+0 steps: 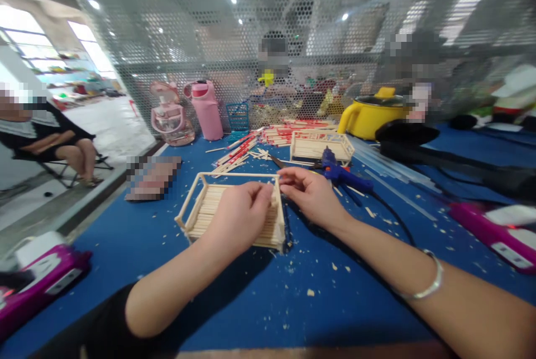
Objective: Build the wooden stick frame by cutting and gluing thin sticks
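A small tray-like frame built of pale wooden sticks (205,202), with a slatted floor, corner posts and a top rail, sits on the blue table. My left hand (240,214) reaches across its inside, thumb and fingers closed together by the right-hand side. What those fingertips pinch is hidden. At the back right corner post my right hand (307,194) has its thumb and fingertips closed on the frame. Just behind the right hand lies a blue hot glue gun (345,177), its cord trailing to the right.
Behind are loose red-tipped sticks (238,155) and another stick frame (320,147). Clear glue sticks (389,161), a yellow pot (374,119), a pink bottle (207,110) and purple power strips (494,236) stand around. A perforated metal screen (209,29) closes the back. A person sits left.
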The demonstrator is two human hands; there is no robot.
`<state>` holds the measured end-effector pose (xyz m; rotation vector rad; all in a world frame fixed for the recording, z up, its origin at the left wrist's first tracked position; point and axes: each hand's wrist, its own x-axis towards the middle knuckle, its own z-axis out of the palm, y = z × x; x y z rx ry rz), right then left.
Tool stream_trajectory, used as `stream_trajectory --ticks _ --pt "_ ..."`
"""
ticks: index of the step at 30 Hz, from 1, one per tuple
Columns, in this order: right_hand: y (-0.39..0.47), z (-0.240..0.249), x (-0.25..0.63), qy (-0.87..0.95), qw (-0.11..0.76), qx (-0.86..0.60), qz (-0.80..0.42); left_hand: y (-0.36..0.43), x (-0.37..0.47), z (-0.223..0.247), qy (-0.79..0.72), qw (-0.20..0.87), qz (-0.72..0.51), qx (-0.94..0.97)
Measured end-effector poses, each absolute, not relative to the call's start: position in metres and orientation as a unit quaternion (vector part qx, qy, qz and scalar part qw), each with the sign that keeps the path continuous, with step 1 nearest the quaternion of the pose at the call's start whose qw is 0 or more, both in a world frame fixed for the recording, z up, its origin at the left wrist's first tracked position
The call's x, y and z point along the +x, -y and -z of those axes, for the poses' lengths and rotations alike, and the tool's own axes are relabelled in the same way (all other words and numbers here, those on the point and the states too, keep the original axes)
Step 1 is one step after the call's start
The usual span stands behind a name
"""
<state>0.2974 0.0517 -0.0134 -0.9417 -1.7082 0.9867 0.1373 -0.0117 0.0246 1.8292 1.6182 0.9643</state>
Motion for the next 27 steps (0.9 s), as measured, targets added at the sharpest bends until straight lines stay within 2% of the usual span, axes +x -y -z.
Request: stream_trajectory --ticks 4,7,11,13,15,16,18,20,22,27 --pt "-0.052 0.015 0.299 0.706 0.445 -0.379 -0.399 0.020 0.140 -0.017 -0.567 0.209 -0.370 0.705" --pt "-0.052 0.015 0.298 0.700 0.445 -0.379 -0.411 0.028 0.140 -0.017 -0.567 0.231 -0.376 0.696" --pt "-0.051 0.010 0.302 0.659 0.442 -0.425 -0.436 0.031 0.120 -0.052 -0.549 0.227 -0.376 0.712" --pt "-0.049 0.006 0.307 0.659 0.415 -0.465 -0.421 0.019 0.098 -0.073 -0.577 0.154 -0.375 0.709" --pt "-0.044 0.001 0.312 0.686 0.343 -0.493 -0.411 0.001 0.073 -0.081 -0.617 0.134 -0.371 0.681" --pt "-0.040 -0.002 0.313 0.698 0.298 -0.500 -0.417 -0.009 0.061 -0.079 -0.642 0.161 -0.361 0.657" --pt "-0.031 -0.008 0.314 0.698 0.221 -0.501 -0.461 -0.025 0.042 -0.064 -0.657 0.296 -0.395 0.570" --pt "-0.024 -0.013 0.311 0.663 0.193 -0.490 -0.532 -0.030 0.030 -0.045 -0.627 0.438 -0.428 0.482" --pt "-0.020 -0.017 0.308 0.618 0.209 -0.475 -0.590 -0.024 0.026 -0.030 -0.587 0.511 -0.456 0.432" --pt "-0.027 -0.015 0.310 0.520 0.315 -0.448 -0.656 0.022 0.029 -0.027 -0.556 0.551 -0.509 0.357"
